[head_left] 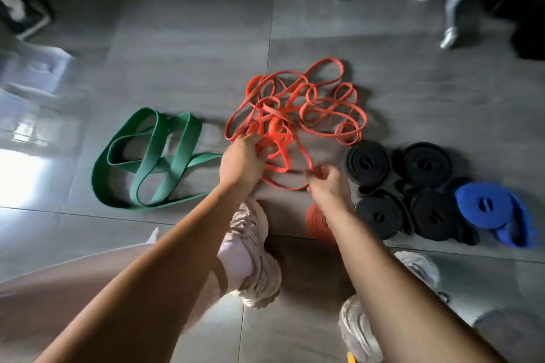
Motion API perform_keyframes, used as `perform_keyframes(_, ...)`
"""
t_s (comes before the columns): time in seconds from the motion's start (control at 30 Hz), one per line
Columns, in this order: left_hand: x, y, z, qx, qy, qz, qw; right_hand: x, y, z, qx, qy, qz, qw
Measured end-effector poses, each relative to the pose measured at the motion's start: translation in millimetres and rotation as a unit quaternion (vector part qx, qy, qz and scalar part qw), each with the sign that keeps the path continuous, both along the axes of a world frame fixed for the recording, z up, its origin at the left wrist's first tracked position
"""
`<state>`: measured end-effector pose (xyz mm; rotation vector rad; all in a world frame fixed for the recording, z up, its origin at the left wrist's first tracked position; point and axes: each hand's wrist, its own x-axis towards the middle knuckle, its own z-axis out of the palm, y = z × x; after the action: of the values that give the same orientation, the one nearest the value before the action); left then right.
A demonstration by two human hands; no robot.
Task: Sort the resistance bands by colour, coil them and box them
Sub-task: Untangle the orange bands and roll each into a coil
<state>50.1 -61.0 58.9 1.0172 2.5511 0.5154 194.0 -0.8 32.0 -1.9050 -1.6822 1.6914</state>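
Now left grip (240, 162) and right grip (327, 183) both tight on orange bands (277, 128), bare floor (191, 68) beyond.

The wide band (188, 138) lies left of the tangle (277, 130); coils (368, 162) right, apparently touching.

Tiled floor (191, 53), green band (181, 138), orange tangle (275, 127), 4 black coils (368, 163), blue coil (486, 205)

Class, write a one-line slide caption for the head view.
Left hand and right hand grip tangled orange bands; green bands lie loose beside them, black coils and blue coils wait nearby.
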Motion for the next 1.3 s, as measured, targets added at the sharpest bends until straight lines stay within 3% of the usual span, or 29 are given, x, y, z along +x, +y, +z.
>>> perform_keyframes(0.2,-8,-18,112,0.115,-0.038,-0.018,0.992,-13,23,103,0.145,0.072,0.126,0.979)
perform_keyframes(0.33,-2,-35,183,0.186,-0.069,-0.056,0.979,-21,15,169,0.212,0.118,0.224,0.944)
perform_keyframes(0.47,8,-58,255,0.304,-0.132,-0.077,0.94,-28,-6,215,0.216,0.168,0.303,0.913)
perform_keyframes(0.6,16,-86,310,0.438,-0.198,-0.055,0.875,-27,-26,230,0.243,0.148,0.307,0.908)
perform_keyframes(0.7,17,-109,331,0.477,-0.224,-0.035,0.849,-23,-39,243,0.233,0.142,0.295,0.916)
perform_keyframes(1.0,13,-143,335,0.424,-0.222,0.053,0.876,-28,-53,321,0.257,0.296,0.229,0.891)
perform_keyframes(1.13,11,-137,323,0.421,-0.229,0.101,0.872,-27,-53,354,0.286,0.347,0.241,0.86)
perform_keyframes(1.23,15,-124,292,0.298,-0.173,0.116,0.932,-24,-56,369,0.261,0.393,0.216,0.855)
perform_keyframes(1.3,32,-118,267,0.221,-0.192,0.085,0.952,-22,-60,374,0.246,0.416,0.204,0.851)
